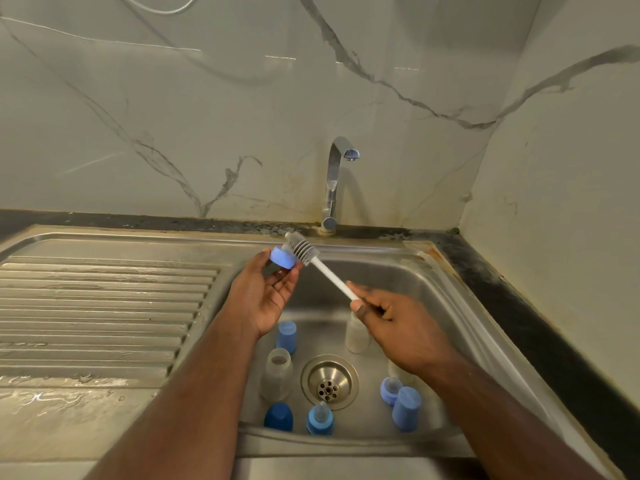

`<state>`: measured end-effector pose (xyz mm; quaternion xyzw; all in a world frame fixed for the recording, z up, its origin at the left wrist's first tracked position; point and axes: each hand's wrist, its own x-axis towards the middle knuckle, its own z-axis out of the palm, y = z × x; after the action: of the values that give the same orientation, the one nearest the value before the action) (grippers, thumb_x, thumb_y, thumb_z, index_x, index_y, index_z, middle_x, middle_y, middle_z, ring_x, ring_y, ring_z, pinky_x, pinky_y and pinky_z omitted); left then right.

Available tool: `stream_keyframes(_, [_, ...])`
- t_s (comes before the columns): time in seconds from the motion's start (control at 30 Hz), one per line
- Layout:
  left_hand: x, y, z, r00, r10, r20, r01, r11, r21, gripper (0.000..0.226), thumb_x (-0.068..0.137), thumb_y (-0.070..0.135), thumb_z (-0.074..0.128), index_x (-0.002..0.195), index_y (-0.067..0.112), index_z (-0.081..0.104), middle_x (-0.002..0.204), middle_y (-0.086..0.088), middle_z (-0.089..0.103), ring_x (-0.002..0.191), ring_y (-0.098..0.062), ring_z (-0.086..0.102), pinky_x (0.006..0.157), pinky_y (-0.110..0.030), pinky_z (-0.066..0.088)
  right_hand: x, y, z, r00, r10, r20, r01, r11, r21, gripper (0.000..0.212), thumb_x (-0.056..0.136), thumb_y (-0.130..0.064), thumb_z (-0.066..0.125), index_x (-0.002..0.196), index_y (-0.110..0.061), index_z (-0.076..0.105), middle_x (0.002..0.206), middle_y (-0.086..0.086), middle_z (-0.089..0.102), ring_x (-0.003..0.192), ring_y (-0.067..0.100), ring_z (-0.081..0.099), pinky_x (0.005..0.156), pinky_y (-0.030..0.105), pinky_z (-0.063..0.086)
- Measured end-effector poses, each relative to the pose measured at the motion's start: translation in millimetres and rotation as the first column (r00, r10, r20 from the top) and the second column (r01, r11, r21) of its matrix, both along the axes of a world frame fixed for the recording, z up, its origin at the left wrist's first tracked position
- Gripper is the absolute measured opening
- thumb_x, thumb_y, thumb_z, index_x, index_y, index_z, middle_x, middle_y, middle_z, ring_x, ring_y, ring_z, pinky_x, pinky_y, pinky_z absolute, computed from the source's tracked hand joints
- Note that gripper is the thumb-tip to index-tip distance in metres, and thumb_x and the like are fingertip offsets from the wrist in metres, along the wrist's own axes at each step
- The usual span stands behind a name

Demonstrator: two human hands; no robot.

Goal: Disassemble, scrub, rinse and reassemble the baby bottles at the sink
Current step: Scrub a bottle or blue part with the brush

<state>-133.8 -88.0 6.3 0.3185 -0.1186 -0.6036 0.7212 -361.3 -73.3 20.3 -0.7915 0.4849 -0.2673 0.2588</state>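
My left hand (265, 292) holds a light blue bottle collar with its teat (282, 257) in its fingertips above the sink's left edge. My right hand (391, 322) pinches the white handle of a bottle brush (313, 259), whose grey bristle head lies against the collar. Down in the steel sink basin (408, 271) lie two clear bottles (277, 374) (356, 334), a light blue cap (286, 337), a dark blue cap (278, 416), two blue collars with teats (320, 419) (390, 389) and another light blue cap (407, 408).
A chrome tap (334, 181) stands behind the basin, with no water running. The drain (329, 381) is at the basin's middle. A wet ribbed draining board (104, 306) spreads to the left. A dark counter edge (519, 306) and marble walls close in on the right.
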Motion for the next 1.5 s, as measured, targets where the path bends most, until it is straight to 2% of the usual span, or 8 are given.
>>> stream_keyframes(0.13, [-3.5, 3.5, 3.4, 0.993, -0.056, 0.104, 0.058, 0.998, -0.013, 0.035, 0.093, 0.024, 0.071, 0.118, 0.000, 0.064, 0.103, -0.020, 0.074, 0.079, -0.020, 0.075, 0.064, -0.023, 0.061, 1.2, -1.0, 0.6, 0.999, -0.010, -0.031, 0.010, 1.000, -0.007, 0.043, 0.104, -0.041, 0.046, 0.147, -0.041, 0.046, 0.106, -0.018, 0.066, 0.080, 0.000, 0.060, 0.063, 0.006, 0.044])
stream_keyframes(0.3, [-7.3, 6.2, 4.4, 0.987, -0.109, 0.117, 0.107, 0.994, 0.026, 0.047, 0.095, 0.036, 0.068, 0.125, 0.000, 0.060, 0.099, -0.020, 0.075, 0.073, -0.017, 0.074, 0.057, -0.021, 0.059, 0.3, -3.6, 3.0, 0.999, -0.031, -0.009, 0.031, 0.998, -0.054, 0.044, 0.104, -0.040, 0.047, 0.147, -0.041, 0.044, 0.112, -0.022, 0.061, 0.077, -0.005, 0.054, 0.065, 0.007, 0.036])
stream_keyframes(0.5, [-3.6, 6.3, 1.1, 0.965, -0.200, 0.170, 0.187, 0.978, 0.089, 0.052, 0.097, 0.049, 0.059, 0.126, 0.006, 0.064, 0.082, -0.009, 0.071, 0.059, -0.010, 0.062, 0.051, -0.018, 0.054, -1.5, -4.7, 2.8, 0.999, -0.039, -0.011, 0.039, 0.998, -0.048, 0.042, 0.104, -0.041, 0.047, 0.146, -0.041, 0.046, 0.085, -0.019, 0.060, 0.066, -0.002, 0.054, 0.057, 0.009, 0.041])
stream_keyframes(0.73, [-0.4, 3.0, 1.3, 0.953, -0.278, 0.118, 0.265, 0.957, 0.119, 0.043, 0.103, 0.043, 0.046, 0.119, 0.006, 0.060, 0.070, -0.004, 0.061, 0.050, -0.007, 0.051, 0.042, -0.016, 0.042, -2.0, -2.8, 2.5, 1.000, 0.014, 0.001, -0.014, 0.999, -0.036, 0.039, 0.102, -0.042, 0.050, 0.141, -0.043, 0.050, 0.107, -0.018, 0.069, 0.080, -0.003, 0.060, 0.064, 0.007, 0.044])
stream_keyframes(0.9, [-1.8, 3.8, -0.2, 0.949, -0.302, 0.095, 0.291, 0.950, 0.112, 0.041, 0.103, 0.041, 0.047, 0.117, 0.006, 0.062, 0.072, -0.004, 0.060, 0.051, -0.008, 0.051, 0.042, -0.017, 0.043, -2.4, -5.2, 2.7, 0.999, -0.031, -0.021, 0.029, 0.998, -0.051, 0.042, 0.104, -0.041, 0.047, 0.145, -0.041, 0.045, 0.083, -0.024, 0.055, 0.067, -0.004, 0.053, 0.057, 0.007, 0.038])
stream_keyframes(1.1, [-1.0, 4.4, 0.1, 0.947, -0.309, 0.087, 0.299, 0.947, 0.114, 0.036, 0.103, 0.039, 0.045, 0.103, 0.008, 0.064, 0.069, -0.002, 0.058, 0.050, -0.007, 0.050, 0.041, -0.016, 0.042, -2.4, -7.5, 0.0, 0.999, -0.018, -0.039, 0.016, 0.998, -0.064, 0.041, 0.103, -0.041, 0.048, 0.145, -0.042, 0.046, 0.117, -0.018, 0.067, 0.084, -0.003, 0.059, 0.065, 0.007, 0.043])
stream_keyframes(1.3, [-0.9, 3.7, -1.5, 0.940, -0.316, 0.127, 0.301, 0.946, 0.123, 0.042, 0.102, 0.041, 0.048, 0.115, 0.006, 0.065, 0.076, -0.005, 0.063, 0.056, -0.008, 0.053, 0.046, -0.018, 0.046, -2.7, -9.0, 2.0, 0.996, -0.078, 0.051, 0.081, 0.995, -0.061, 0.042, 0.104, -0.043, 0.046, 0.146, -0.041, 0.045, 0.078, -0.023, 0.049, 0.070, -0.003, 0.049, 0.064, 0.010, 0.034])
stream_keyframes(1.5, [-14.9, 12.5, 0.2, 0.845, -0.428, 0.320, 0.415, 0.903, 0.111, 0.049, 0.090, 0.036, 0.069, 0.127, 0.004, 0.065, 0.116, -0.020, 0.071, 0.094, -0.024, 0.072, 0.074, -0.030, 0.063, -0.4, -17.5, 0.0, 0.959, -0.136, 0.248, 0.135, 0.991, 0.022, 0.035, 0.090, -0.047, 0.069, 0.120, -0.030, 0.065, 0.069, -0.006, 0.062, 0.062, 0.007, 0.057, 0.065, 0.035, 0.056])
